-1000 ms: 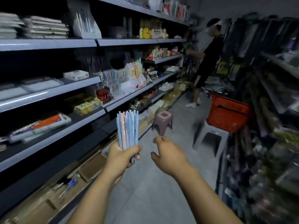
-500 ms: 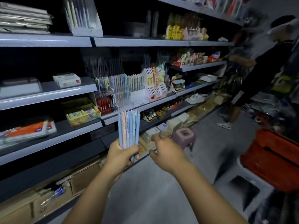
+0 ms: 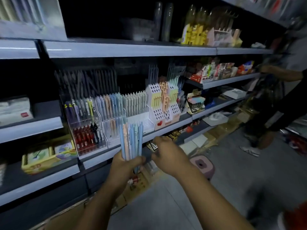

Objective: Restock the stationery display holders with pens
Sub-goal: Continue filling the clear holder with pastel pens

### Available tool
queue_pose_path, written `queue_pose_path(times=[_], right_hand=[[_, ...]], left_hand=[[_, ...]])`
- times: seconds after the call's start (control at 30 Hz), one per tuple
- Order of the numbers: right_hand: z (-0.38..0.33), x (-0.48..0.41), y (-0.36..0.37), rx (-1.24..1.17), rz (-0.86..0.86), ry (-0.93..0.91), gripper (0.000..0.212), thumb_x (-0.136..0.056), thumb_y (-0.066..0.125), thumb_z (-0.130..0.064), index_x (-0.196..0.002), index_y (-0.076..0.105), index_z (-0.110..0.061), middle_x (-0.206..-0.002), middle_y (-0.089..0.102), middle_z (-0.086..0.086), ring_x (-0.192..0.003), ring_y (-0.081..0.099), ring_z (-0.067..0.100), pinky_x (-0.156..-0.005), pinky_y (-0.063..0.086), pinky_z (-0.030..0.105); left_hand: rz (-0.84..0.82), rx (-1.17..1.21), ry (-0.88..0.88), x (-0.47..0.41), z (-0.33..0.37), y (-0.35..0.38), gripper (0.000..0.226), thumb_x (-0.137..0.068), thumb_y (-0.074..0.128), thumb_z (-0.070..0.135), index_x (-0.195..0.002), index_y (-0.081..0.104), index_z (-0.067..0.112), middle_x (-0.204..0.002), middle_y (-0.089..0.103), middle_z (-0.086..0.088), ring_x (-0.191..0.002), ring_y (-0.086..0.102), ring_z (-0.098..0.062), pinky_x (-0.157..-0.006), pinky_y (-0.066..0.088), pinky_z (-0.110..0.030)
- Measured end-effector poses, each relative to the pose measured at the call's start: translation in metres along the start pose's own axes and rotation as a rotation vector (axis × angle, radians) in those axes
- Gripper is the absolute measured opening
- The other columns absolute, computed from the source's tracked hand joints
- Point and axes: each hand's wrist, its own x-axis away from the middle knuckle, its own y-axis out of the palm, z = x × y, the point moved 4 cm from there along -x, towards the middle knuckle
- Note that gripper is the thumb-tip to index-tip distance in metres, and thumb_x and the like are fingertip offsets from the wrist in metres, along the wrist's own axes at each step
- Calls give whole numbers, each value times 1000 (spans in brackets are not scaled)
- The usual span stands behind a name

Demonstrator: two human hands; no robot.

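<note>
My left hand grips a bundle of pastel pens, blue, peach and mint, held upright in front of the shelf. My right hand hovers just right of the bundle with fingers loosely curled and nothing in it. Directly behind the bundle, on the middle shelf, stands a clear tiered pen holder with pastel pens in its back rows. A white holder with round holes stands to its right, partly filled with yellow, peach and green pens.
Another clear holder with red and black pens stands at the left. A yellow box sits on the lower shelf. Cartons line the floor under the shelves. A pink stool and a person stand in the aisle to the right.
The view has turned left and come closer to the shelf, so the pen holders now sit right behind the bundle. Both hands kept their pose, the left still holding the pens.
</note>
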Motion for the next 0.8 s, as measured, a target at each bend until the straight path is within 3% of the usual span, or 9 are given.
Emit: queue_pose_path(times=[0.07, 0.17, 0.2, 0.33, 0.47, 0.57, 0.67, 0.8], right_hand=[[16, -34, -2, -91, 9, -18, 36, -97, 60, -29, -130, 52, -19, -124, 55, 4, -108, 58, 26, -84, 53, 37], [38, -88, 6, -409, 10, -32, 23, -96, 67, -31, -117, 61, -24, -112, 63, -6, -95, 60, 10, -76, 49, 21], [44, -106, 10, -514, 8, -38, 18, -96, 68, -31, -111, 64, -24, -107, 65, -8, -91, 62, 7, -74, 50, 20], [61, -162, 17, -850, -40, -81, 12, -99, 65, -31, -99, 72, -22, -94, 70, -6, -72, 70, 12, -71, 59, 39], [69, -194, 25, -978, -167, -143, 15, -100, 66, -28, -98, 68, -14, -92, 70, 1, -61, 69, 12, -60, 54, 32], [68, -217, 35, -1011, -252, -202, 17, -96, 72, -24, -94, 66, -8, -81, 68, 5, -58, 67, 13, -57, 53, 31], [57, -231, 47, -1056, -358, -254, 19, -96, 71, -20, -93, 63, -2, -68, 65, 10, -55, 63, 14, -55, 52, 30], [43, -248, 66, -1127, -440, -250, 19, -99, 68, -21, -92, 63, -4, -62, 61, 12, -55, 60, 22, -56, 51, 33]], left_hand=[[16, -21, 28, -32, 2, 11, 34, -66, 79, 18, -92, 65, 1, -64, 61, -19, -53, 56, -24, -49, 44, -29], [65, -50, 63, -75, -1, 22, 28, -70, 74, 17, -87, 66, -4, -62, 63, -21, -51, 58, -23, -49, 48, -31], [86, -56, 64, -88, -4, 26, 29, -72, 74, 15, -89, 65, -7, -62, 62, -21, -51, 58, -23, -49, 48, -30], [203, -58, 45, -125, -18, 39, 25, -73, 72, 13, -87, 63, -5, -61, 61, -21, -48, 54, -22, -51, 44, -31], [281, -26, 19, -142, -14, 56, 10, -78, 72, -1, -80, 63, 4, -60, 58, -19, -46, 51, -20, -49, 44, -28], [394, 8, 4, -149, -17, 55, 20, -85, 67, -15, -79, 63, 4, -60, 57, -18, -44, 50, -19, -45, 42, -26], [516, 65, -28, -151, -25, 44, 12, -74, 75, 1, -72, 64, 5, -58, 58, -23, -42, 46, -20, -44, 36, -26], [583, 122, -36, -158, -35, 22, 27, -56, 81, 31, -57, 64, 9, -59, 56, -27, -48, 39, -23, -51, 31, -30]])
